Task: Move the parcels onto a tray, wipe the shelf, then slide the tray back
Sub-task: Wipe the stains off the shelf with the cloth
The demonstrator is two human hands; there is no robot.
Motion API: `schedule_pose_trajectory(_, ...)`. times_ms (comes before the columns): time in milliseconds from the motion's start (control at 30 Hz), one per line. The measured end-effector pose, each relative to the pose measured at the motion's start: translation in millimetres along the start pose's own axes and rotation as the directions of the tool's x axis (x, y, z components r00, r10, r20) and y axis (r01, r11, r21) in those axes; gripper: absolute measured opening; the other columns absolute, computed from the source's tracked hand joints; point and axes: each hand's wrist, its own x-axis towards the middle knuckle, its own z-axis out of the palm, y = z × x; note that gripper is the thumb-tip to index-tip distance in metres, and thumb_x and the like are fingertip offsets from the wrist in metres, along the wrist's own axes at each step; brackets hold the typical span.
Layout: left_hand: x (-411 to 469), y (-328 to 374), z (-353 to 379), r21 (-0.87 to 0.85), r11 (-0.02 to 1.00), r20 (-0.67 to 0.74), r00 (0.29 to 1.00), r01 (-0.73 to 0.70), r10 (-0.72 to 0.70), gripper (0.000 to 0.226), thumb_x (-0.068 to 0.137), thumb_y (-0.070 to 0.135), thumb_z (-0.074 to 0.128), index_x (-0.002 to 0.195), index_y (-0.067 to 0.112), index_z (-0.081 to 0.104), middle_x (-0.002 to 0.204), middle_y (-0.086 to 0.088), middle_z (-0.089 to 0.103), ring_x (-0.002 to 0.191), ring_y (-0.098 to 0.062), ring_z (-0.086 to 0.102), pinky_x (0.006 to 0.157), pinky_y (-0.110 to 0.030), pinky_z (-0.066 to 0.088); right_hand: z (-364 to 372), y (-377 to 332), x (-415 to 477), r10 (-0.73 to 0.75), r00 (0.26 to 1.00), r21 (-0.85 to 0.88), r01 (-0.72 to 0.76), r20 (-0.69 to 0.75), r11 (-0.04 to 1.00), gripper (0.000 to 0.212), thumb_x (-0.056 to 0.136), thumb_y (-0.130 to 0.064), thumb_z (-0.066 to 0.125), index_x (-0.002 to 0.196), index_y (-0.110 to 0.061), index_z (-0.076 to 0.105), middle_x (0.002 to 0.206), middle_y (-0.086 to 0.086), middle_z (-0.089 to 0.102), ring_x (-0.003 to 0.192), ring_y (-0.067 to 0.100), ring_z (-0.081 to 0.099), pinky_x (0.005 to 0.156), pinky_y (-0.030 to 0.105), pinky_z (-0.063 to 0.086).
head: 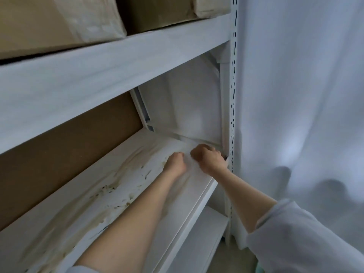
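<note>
Two fists side by side, left hand (175, 161) and right hand (207, 157), bunching white cloth (194, 170) at far right corner of shelf (177, 223), just beside slotted upright (233, 95). Stained surface open leftward. Above, parcels (59, 22) on upper tier.

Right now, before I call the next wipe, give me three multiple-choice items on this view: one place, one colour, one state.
1. Where on the shelf are the left hand and right hand? A) its left end B) its right end, by the upright post C) its front edge, in the middle
2. The stains on the shelf are: A) brownish B) blue C) red
3. The hands are: A) flat and open B) off the shelf C) curled, bunching the white cloth
Answers: 1 B, both hands sit beside the post; 2 A, brown smears streak the white surface; 3 C, the cloth wrinkles between the curled fingers.
</note>
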Motion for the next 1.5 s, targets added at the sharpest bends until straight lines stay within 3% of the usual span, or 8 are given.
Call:
schedule_pose_trajectory(100, 22, -4, 4, 0.002, 1.000, -0.021, 1.000, 0.010, -0.010, 0.038, 0.087, 0.005, 0.046, 0.123, 0.005, 0.059, 0.132, -0.015, 0.056, 0.121, -0.033, 0.054, 0.101, -0.038, 0.045, 8, 10, 16, -0.051, 0.994, -0.103, 0.061, 0.095, 0.993, 0.055, 0.090, -0.012, 0.043, 0.143, -0.027, 0.038, 0.152, 0.008, 0.025, 0.141, 0.031, 0.021, 0.105, 0.044, 0.036)
schedule_pose_trajectory(433, 31, -58, -10, -0.064, 0.985, -0.091, 0.982, 0.159, -0.165, 0.051, 0.094, 0.002, 0.046, 0.144, 0.010, 0.039, 0.149, -0.012, 0.039, 0.133, -0.028, 0.043, 0.111, -0.035, 0.036, 30, -32, 64, -0.188, 0.939, -0.048, 0.211, 0.289, 0.976, 0.061, 0.094, -0.012, 0.040, 0.151, -0.029, 0.025, 0.162, 0.006, 0.000, 0.148, 0.030, -0.007, 0.120, 0.044, 0.007)
schedule_pose_trajectory(600, 18, -73, -10, -0.131, 0.974, -0.194, 0.959, 0.183, -0.206, 0.041, 0.093, 0.005, 0.047, 0.133, 0.010, 0.053, 0.137, -0.014, 0.049, 0.122, -0.030, 0.052, 0.102, -0.032, 0.043, 54, -56, 48, -0.373, 0.853, 0.047, 0.384, 0.366, 0.922, 0.044, 0.099, -0.015, 0.043, 0.141, -0.026, 0.048, 0.159, 0.002, 0.020, 0.148, 0.026, 0.013, 0.121, 0.034, 0.009)
schedule_pose_trajectory(733, 11, -59, -3, -0.169, 0.960, -0.260, 0.929, 0.225, -0.263, 0.042, 0.095, 0.003, 0.039, 0.133, 0.016, 0.052, 0.140, -0.011, 0.042, 0.122, -0.029, 0.051, 0.101, -0.034, 0.043, 44, -42, 28, -0.427, 0.809, 0.243, 0.355, 0.404, 0.903, 0.034, 0.094, -0.007, 0.053, 0.126, -0.015, 0.063, 0.143, 0.003, 0.049, 0.136, 0.021, 0.040, 0.113, 0.029, 0.029)
schedule_pose_trajectory(967, 3, -20, 9, -0.143, 0.976, -0.267, 0.943, 0.165, -0.198, 0.044, 0.095, 0.001, 0.036, 0.134, 0.016, 0.049, 0.142, -0.009, 0.040, 0.122, -0.027, 0.050, 0.096, -0.035, 0.044, 25, 11, 20, -0.310, 0.900, 0.196, 0.259, 0.308, 0.946, 0.015, 0.080, -0.017, 0.073, 0.094, -0.019, 0.078, 0.123, 0.000, 0.067, 0.116, 0.018, 0.059, 0.103, 0.028, 0.042)
schedule_pose_trajectory(1100, -1, -19, 12, -0.134, 0.979, -0.246, 0.952, 0.155, -0.184, 0.045, 0.095, -0.001, 0.035, 0.136, 0.015, 0.047, 0.142, -0.008, 0.039, 0.121, -0.027, 0.051, 0.092, -0.034, 0.047, 9, 42, 31, -0.241, 0.962, 0.015, 0.241, 0.130, 0.970, 0.025, 0.093, -0.029, 0.058, 0.115, -0.034, 0.069, 0.133, 0.001, 0.059, 0.123, 0.029, 0.052, 0.101, 0.033, 0.043)
schedule_pose_trajectory(1267, -10, -37, 9, -0.131, 0.977, -0.253, 0.947, 0.171, -0.199, 0.045, 0.096, -0.001, 0.034, 0.137, 0.014, 0.047, 0.143, -0.009, 0.039, 0.120, -0.027, 0.052, 0.091, -0.032, 0.046, 10, 47, 38, -0.163, 0.978, -0.138, 0.180, 0.129, 0.974, 0.040, 0.103, -0.028, 0.033, 0.140, -0.038, 0.045, 0.158, -0.002, 0.021, 0.137, 0.034, 0.027, 0.110, 0.039, 0.030)
schedule_pose_trajectory(1500, -15, -39, 9, -0.186, 0.964, -0.259, 0.937, 0.191, -0.236, 0.044, 0.096, 0.001, 0.037, 0.136, 0.014, 0.047, 0.143, -0.010, 0.039, 0.121, -0.028, 0.052, 0.093, -0.033, 0.045, 21, 9, 9, -0.281, 0.927, 0.038, 0.280, 0.248, 0.959, 0.027, 0.094, -0.039, 0.055, 0.119, -0.040, 0.064, 0.147, -0.003, 0.042, 0.131, 0.032, 0.034, 0.113, 0.033, 0.022)
